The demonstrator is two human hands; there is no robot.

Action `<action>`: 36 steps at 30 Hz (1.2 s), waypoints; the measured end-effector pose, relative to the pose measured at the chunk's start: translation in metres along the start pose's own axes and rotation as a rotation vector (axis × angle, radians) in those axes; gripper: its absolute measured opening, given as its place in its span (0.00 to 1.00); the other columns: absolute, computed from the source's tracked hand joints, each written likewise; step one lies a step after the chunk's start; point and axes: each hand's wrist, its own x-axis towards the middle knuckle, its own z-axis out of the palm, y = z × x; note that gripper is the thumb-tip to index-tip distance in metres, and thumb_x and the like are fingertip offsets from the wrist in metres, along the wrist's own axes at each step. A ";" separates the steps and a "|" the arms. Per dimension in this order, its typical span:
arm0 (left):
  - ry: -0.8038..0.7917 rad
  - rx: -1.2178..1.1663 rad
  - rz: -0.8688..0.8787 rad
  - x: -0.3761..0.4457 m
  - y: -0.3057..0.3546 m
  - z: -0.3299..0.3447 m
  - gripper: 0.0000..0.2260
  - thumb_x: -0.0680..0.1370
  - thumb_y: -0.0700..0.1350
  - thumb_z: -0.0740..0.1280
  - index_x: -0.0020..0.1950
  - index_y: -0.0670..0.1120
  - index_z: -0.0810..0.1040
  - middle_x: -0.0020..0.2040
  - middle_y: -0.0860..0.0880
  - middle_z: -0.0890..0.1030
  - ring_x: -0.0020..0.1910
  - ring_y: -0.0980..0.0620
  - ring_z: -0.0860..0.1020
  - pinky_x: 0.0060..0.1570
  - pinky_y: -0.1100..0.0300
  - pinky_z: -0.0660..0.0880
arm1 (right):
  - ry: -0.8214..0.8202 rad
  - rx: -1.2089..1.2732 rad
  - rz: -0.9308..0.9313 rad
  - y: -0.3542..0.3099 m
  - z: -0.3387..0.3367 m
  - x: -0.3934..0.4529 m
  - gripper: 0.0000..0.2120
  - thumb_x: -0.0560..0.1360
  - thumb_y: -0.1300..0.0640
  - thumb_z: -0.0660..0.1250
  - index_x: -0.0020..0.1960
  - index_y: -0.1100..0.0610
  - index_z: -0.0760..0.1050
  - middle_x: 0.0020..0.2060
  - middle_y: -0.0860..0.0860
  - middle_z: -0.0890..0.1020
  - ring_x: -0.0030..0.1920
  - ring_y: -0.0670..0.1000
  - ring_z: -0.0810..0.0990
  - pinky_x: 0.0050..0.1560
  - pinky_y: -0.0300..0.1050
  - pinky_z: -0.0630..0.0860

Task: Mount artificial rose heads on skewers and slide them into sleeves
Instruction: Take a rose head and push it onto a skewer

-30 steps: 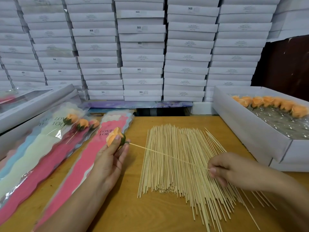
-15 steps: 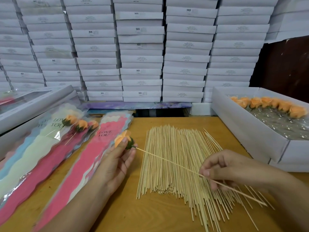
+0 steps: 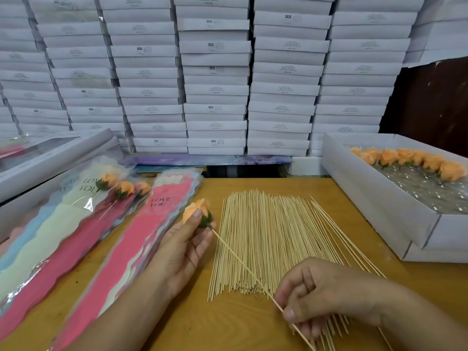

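The left hand [image 3: 182, 247] pinches a soft peach rose head [image 3: 196, 211] by its green base, above the wooden table [image 3: 228, 325]; the right hand [image 3: 319, 297] grips a thin bamboo skewer [image 3: 243, 262] entering that base. Since the earlier frame, the right hand has slid lower along the stick. The white cardboard box [image 3: 379, 206] at right holds a row of peach roses [image 3: 410, 160] on crinkled plastic.

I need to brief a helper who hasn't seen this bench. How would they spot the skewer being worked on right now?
Start at the spread of loose skewers on the wooden table. One skewer crosses them diagonally. Only it carries an orange rose head, held by the left hand, with the right hand pinching its lower end.
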 end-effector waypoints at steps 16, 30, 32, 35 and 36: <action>-0.021 0.020 -0.018 -0.002 -0.001 0.002 0.08 0.73 0.45 0.72 0.46 0.43 0.88 0.47 0.41 0.86 0.40 0.52 0.86 0.35 0.62 0.82 | 0.023 -0.028 0.040 0.001 0.012 0.007 0.07 0.72 0.62 0.75 0.50 0.60 0.84 0.41 0.58 0.83 0.34 0.47 0.82 0.35 0.36 0.80; -0.042 0.033 -0.053 -0.003 -0.007 0.004 0.19 0.71 0.42 0.71 0.60 0.36 0.80 0.50 0.40 0.84 0.39 0.50 0.85 0.37 0.61 0.83 | 0.127 0.023 0.019 -0.001 0.021 0.010 0.07 0.73 0.63 0.74 0.51 0.59 0.82 0.40 0.57 0.85 0.32 0.48 0.81 0.32 0.37 0.79; -0.051 0.049 -0.066 -0.004 -0.009 0.005 0.20 0.71 0.42 0.71 0.61 0.35 0.79 0.49 0.39 0.84 0.39 0.50 0.86 0.36 0.62 0.83 | 0.149 0.028 0.011 0.000 0.022 0.012 0.09 0.73 0.61 0.75 0.52 0.60 0.81 0.40 0.57 0.85 0.32 0.49 0.81 0.32 0.37 0.78; -0.072 0.087 -0.080 -0.009 -0.016 0.010 0.21 0.70 0.41 0.73 0.61 0.36 0.80 0.51 0.39 0.85 0.40 0.49 0.86 0.35 0.62 0.83 | 0.179 0.050 -0.010 0.001 0.025 0.013 0.12 0.72 0.59 0.75 0.53 0.61 0.80 0.40 0.58 0.85 0.32 0.49 0.81 0.32 0.38 0.78; -0.081 0.103 -0.083 -0.011 -0.019 0.012 0.22 0.69 0.42 0.74 0.62 0.37 0.80 0.51 0.39 0.85 0.41 0.49 0.86 0.35 0.62 0.83 | 0.191 0.060 -0.017 0.001 0.026 0.014 0.13 0.71 0.58 0.76 0.53 0.61 0.80 0.40 0.58 0.85 0.32 0.49 0.81 0.31 0.38 0.78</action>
